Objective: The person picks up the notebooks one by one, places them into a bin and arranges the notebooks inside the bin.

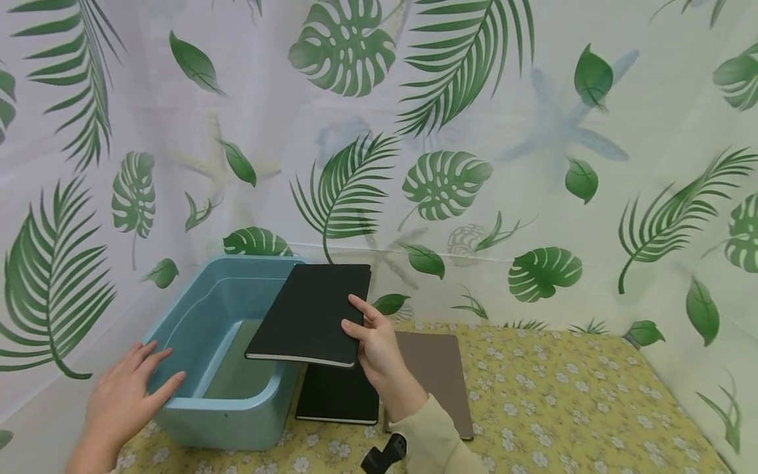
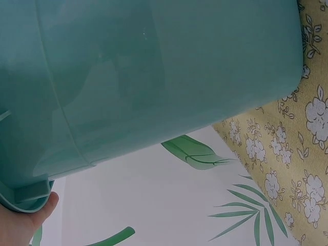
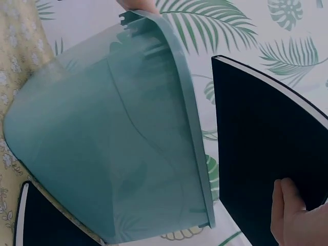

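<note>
My right hand (image 1: 381, 349) pinches a black notebook (image 1: 314, 313) by its right edge, thumb on the cover and the other fingers partly hidden. The notebook is held in the air, its left part over the right rim of a blue plastic tub (image 1: 225, 403). In the right wrist view, the raised notebook (image 3: 256, 123) stands apart from the tub wall (image 3: 138, 128). My left hand (image 1: 127, 392) rests at the tub's left rim with fingers spread and fairly straight. A flat dark green area (image 1: 245, 368) shows on the tub's bottom; I cannot tell whether it is a book.
Another black notebook (image 1: 337, 395) lies on the yellow flowered cloth (image 1: 533, 395), right beside the tub. A brown notebook (image 1: 435, 368) lies to its right, partly behind my right forearm. A white leaf-printed sheet (image 1: 379, 217) hangs behind the table.
</note>
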A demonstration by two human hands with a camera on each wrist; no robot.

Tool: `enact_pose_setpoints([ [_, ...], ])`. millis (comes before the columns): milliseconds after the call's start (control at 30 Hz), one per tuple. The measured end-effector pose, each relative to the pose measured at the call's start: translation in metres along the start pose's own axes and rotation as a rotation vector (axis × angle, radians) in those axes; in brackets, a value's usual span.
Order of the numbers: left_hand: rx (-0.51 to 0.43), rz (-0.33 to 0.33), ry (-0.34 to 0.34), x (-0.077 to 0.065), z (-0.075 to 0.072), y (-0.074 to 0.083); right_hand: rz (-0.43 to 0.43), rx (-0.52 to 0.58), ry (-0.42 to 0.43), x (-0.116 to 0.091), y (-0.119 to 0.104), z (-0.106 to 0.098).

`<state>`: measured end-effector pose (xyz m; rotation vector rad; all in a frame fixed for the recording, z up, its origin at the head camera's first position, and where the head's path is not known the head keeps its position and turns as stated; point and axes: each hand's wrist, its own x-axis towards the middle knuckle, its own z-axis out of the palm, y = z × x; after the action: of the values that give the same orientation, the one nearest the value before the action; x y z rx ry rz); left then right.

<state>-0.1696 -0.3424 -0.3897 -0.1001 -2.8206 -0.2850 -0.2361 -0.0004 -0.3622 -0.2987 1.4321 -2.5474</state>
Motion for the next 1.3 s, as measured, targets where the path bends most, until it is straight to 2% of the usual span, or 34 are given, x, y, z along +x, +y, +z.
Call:
enact_pose_setpoints([
  [367,0.006,-0.002,0.008,0.000,0.001,-0.001,0.006,-0.063,-0.039,0.016,0.011,0.020],
  [667,-0.003,0.004,0.024,0.001,0.000,-0.002,0.028,-0.119,-0.021,0.027,0.022,0.037],
  [833,-0.015,0.003,0.027,0.000,0.000,-0.003,0.050,-0.129,0.015,0.032,0.029,0.047],
  [1067,-0.015,-0.005,0.014,0.000,0.000,-0.002,0.062,-0.199,0.084,0.041,0.040,0.062],
  [1300,-0.012,-0.008,0.021,-0.001,0.000,-0.001,0.061,-0.275,0.101,0.045,0.050,0.077],
])
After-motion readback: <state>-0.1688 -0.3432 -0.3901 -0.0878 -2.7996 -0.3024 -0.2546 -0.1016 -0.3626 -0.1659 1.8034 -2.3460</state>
